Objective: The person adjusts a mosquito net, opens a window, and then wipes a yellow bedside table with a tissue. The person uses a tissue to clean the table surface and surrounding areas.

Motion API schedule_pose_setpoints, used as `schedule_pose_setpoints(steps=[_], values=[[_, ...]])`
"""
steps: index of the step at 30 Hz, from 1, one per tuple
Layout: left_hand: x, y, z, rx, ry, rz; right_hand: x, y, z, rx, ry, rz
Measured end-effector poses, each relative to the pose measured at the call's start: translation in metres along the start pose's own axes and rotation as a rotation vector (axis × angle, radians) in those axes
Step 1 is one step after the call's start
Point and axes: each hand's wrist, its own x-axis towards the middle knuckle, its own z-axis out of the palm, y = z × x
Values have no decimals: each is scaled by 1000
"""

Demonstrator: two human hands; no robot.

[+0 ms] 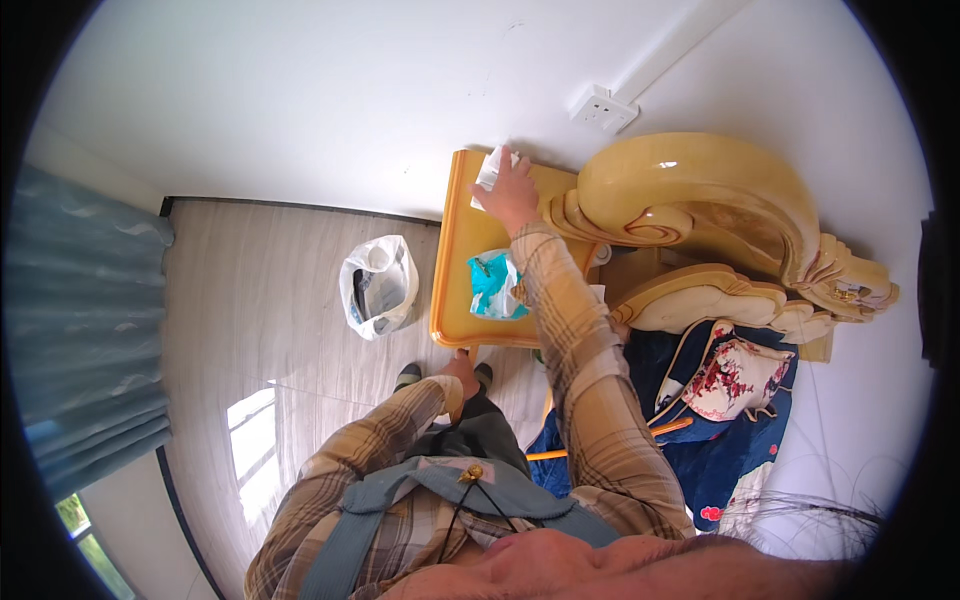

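My right hand [513, 187] reaches to the back of a yellow wooden bedside table [457, 247]. Its thumb and fingers grip a small white packet or box [489, 174], whose kind I cannot make out. Nearer on the same tabletop lies a crumpled turquoise-and-white plastic package [489, 283], partly behind my right forearm. My left hand [460, 375] is low, just in front of the table's near edge. A thin yellow-orange piece shows at its fingertips; whether the hand grips it is unclear.
A bin with a white plastic liner [379, 289] stands on the floor left of the table. Right of the table rises a carved headboard [697, 150], with a dark blue bed cover [697, 442] and a floral cushion [739, 379] below. A wall socket [604, 110] sits above.
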Motion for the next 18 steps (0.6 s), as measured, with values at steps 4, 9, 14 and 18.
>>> schedule_pose_setpoints(steps=[4, 9, 14, 18], values=[[1, 2, -1, 40, -26, 18, 2, 2, 16, 45, 33, -9], [17, -20, 7, -25, -21, 61, -3, -3, 28, -20, 77, -106], [-1, 1, -7, 7, -65, 29, -2, -5, 23, -29, 90, 24], [5, -2, -3, 37, -92, 89, 9, -6, 45, -134, 294, 80]])
